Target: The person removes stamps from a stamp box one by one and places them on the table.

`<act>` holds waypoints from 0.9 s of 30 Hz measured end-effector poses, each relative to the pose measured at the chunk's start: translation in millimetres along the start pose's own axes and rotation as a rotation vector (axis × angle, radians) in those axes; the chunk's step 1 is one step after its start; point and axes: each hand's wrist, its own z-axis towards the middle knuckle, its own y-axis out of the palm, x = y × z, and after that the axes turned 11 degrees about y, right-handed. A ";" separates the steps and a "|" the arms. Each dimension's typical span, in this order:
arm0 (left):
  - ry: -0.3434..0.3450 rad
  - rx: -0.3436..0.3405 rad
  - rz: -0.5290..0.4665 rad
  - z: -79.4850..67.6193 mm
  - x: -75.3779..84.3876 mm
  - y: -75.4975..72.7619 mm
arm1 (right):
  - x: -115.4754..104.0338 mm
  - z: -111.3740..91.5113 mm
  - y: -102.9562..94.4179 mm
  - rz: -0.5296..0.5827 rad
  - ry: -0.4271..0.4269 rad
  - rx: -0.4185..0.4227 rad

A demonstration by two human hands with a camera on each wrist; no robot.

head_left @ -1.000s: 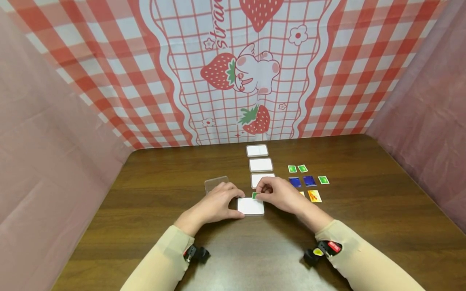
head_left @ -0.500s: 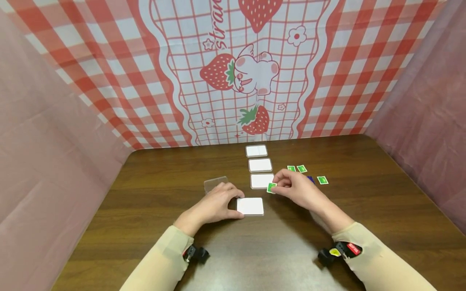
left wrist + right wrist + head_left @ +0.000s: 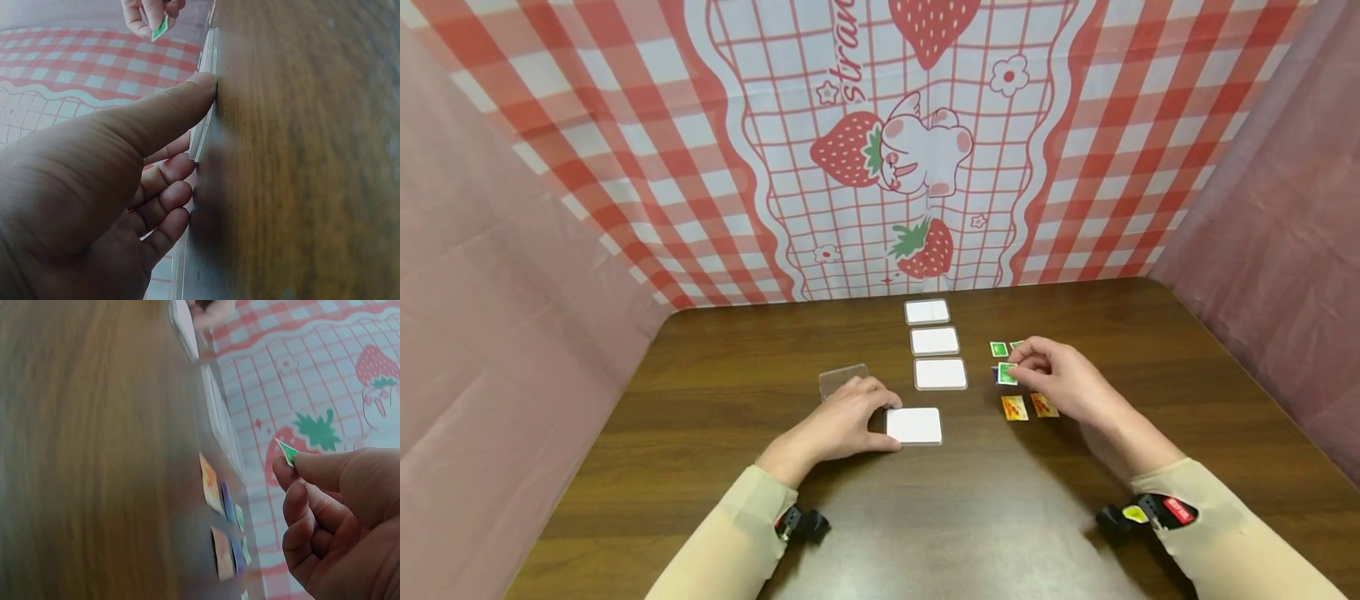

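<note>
My right hand [image 3: 1067,379] pinches a small green card with a white border [image 3: 1007,373] between thumb and index finger. In the right wrist view this green card [image 3: 287,452] is raised above the table. In the head view it overlaps a blue card [image 3: 995,375]. My left hand [image 3: 842,421] holds a flat clear case with a white top [image 3: 913,426] by its left end, thumb on the near edge and fingers at the far edge. The left wrist view shows the thumb [image 3: 181,100] along the side of this case [image 3: 206,112].
Three more white cases stand in a column behind, the nearest case [image 3: 941,374] just beyond the held one. A clear lid [image 3: 844,381] lies behind my left hand. Two orange cards [image 3: 1015,408] and a green card [image 3: 997,349] lie at the right, some cards partly hidden by my right hand.
My right hand has carried the green card from above the held case rightward to over the loose cards. My left hand stays on the case.
</note>
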 end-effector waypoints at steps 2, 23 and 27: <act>0.000 0.000 0.001 0.0 0.0 0.0 | 4.2 -0.9 -7.6 -0.023 0.001 0.021; 0.011 0.006 -0.002 0.4 3.9 -1.8 | 69.2 8.1 -68.0 -0.188 0.110 0.082; 0.008 0.005 -0.003 0.1 3.5 -1.8 | 77.6 9.0 -74.0 -0.209 0.126 0.080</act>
